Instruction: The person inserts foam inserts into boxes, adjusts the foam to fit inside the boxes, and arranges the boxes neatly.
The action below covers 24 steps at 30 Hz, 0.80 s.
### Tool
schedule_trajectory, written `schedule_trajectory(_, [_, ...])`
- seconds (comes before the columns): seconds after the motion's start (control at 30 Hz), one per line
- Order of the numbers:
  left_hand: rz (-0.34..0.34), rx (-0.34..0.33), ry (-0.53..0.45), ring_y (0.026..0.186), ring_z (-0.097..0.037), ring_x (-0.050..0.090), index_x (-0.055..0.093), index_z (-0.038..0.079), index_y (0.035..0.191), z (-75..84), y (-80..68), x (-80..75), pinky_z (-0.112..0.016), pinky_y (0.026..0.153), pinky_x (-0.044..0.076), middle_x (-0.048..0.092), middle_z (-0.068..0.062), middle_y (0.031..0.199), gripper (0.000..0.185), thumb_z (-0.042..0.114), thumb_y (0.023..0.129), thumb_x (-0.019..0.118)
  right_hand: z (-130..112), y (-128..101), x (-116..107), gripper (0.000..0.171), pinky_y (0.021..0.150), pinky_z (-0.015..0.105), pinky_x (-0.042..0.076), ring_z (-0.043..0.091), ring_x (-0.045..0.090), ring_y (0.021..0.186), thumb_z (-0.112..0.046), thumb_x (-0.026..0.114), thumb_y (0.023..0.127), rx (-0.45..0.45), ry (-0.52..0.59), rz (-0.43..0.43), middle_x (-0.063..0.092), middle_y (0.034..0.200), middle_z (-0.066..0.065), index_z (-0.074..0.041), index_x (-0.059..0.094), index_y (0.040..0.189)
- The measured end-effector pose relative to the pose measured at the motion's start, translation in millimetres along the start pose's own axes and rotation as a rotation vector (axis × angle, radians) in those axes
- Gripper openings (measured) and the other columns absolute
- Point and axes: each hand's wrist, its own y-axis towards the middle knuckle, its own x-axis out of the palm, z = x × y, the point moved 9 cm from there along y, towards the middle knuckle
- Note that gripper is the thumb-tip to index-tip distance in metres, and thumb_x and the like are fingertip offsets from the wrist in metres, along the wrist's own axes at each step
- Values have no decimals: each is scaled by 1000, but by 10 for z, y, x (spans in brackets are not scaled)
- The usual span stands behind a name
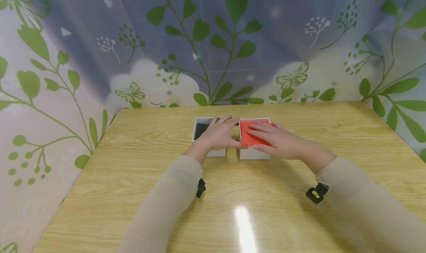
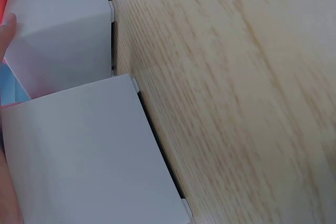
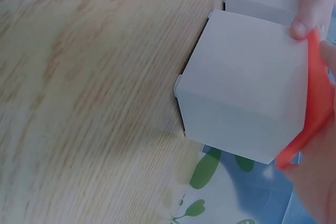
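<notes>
Two small white open-topped boxes stand side by side on the wooden table. The right box has a red sheet at its opening; in the right wrist view the sheet bulges above the rim. My right hand lies with extended fingers across the red sheet. My left hand reaches over the left box, its thumb at the right box's near left corner and its fingertips toward the far left corner. Something black shows inside the left box, partly hidden by that hand.
The wooden table extends around both boxes. A curtain with leaf and butterfly prints hangs along its back edge and sides. Black wrist devices sit under both sleeves.
</notes>
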Motion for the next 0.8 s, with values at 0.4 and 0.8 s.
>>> schedule_trajectory(0.4, [6, 4, -1, 140, -19, 13, 24, 15, 149, -5, 4, -5, -46, 112, 0, 37, 3, 146, 102, 71, 72, 60, 51, -51, -155, 66, 105, 58, 18, 39, 27, 133, -36, 65, 86, 34, -80, 128, 34, 146, 16, -7, 42, 141])
schedule_trajectory(0.8, [13, 4, 12, 140, -18, 15, 24, 16, 149, 2, -6, -8, -47, 112, 2, 35, 3, 147, 101, 71, 72, 60, 247, -191, -173, 73, 98, 57, 34, 43, 33, 128, -43, 65, 85, 222, -21, 112, 31, 145, 22, -2, 41, 140])
